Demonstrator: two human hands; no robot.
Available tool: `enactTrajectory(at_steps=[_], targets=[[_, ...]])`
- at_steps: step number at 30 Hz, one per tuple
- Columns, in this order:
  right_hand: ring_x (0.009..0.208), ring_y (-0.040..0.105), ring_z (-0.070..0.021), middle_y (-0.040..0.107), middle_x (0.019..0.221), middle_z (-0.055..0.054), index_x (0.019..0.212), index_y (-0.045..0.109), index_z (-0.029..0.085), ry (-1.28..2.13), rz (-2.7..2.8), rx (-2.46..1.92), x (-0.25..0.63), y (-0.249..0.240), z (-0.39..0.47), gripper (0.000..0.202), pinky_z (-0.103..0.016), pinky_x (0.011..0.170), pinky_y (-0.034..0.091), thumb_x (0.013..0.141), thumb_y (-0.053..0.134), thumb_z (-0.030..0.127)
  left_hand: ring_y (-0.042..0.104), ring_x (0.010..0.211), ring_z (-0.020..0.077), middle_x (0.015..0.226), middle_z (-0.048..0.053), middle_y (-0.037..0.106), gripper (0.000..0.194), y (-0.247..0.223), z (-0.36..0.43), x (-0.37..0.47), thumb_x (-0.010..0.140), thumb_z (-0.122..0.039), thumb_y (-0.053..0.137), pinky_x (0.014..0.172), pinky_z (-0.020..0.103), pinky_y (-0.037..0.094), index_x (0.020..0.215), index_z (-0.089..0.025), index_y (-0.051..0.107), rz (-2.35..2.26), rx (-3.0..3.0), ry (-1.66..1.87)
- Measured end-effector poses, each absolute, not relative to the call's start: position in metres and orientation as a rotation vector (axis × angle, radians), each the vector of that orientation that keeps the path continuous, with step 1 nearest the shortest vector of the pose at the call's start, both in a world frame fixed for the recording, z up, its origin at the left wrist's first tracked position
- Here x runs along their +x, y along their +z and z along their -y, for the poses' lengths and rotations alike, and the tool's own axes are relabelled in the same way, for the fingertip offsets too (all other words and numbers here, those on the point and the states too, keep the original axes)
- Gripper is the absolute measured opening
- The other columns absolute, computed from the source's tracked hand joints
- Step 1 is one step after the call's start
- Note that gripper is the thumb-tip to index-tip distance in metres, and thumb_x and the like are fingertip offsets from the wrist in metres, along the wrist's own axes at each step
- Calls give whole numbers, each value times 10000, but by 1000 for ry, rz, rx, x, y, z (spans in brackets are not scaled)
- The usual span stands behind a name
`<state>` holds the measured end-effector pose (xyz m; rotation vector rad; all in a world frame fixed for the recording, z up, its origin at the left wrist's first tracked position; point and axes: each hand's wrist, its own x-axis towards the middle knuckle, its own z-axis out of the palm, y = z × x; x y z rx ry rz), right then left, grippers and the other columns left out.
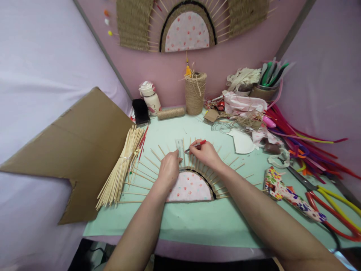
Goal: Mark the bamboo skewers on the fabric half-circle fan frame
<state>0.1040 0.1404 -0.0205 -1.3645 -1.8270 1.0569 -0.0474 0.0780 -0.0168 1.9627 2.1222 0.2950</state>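
Note:
A half-round craft piece [189, 186] with a pink dotted fabric centre and a dark rim lies on the table. Thin wooden sticks [145, 166] fan out from its curved edge. My left hand [170, 167] is closed on a clear ruler [179, 146], which stands along the upper sticks. In my right hand [204, 152] is a red pen [199, 143], pinched with its tip near a stick just right of the ruler. Whether the tip touches the stick cannot be made out.
A bundle of sticks [122, 165] and a cardboard sheet [93, 143] lie at left. A bottle [150, 98] and twine spool [195, 94] stand behind. At right are pipe cleaners [296, 128], a flowered glue gun [293, 199] and large scissors [335, 203]. A similar piece [187, 32] hangs on the wall.

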Motion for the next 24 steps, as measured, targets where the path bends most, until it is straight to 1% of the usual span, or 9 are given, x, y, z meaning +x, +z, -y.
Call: enactTrajectory(at_steps=[6, 13, 24], targets=[[640, 655, -141, 720, 673, -17, 710, 658, 177, 1038, 1844, -1365, 104, -23, -141, 151, -199, 590, 446, 770, 521, 196, 640, 947, 231, 941, 119, 706, 258, -17, -78, -48, 887, -191, 521, 795, 286, 427, 1115, -138, 627, -2122, 1982, 310], [644, 660, -143, 721, 678, -15, 703, 656, 178, 1036, 1834, -1350, 105, -26, -142, 152, -204, 610, 463, 771, 521, 195, 641, 908, 226, 914, 111, 703, 225, -14, -77, -47, 891, -191, 513, 764, 281, 422, 1077, -148, 632, -2124, 1978, 296], [653, 655, -140, 717, 679, -14, 699, 650, 173, 1056, 1812, -1360, 105, -20, -140, 149, -202, 604, 444, 767, 520, 195, 640, 897, 222, 904, 105, 698, 189, -13, -77, -47, 892, -191, 505, 763, 281, 412, 1030, -163, 632, -2113, 1961, 283]])
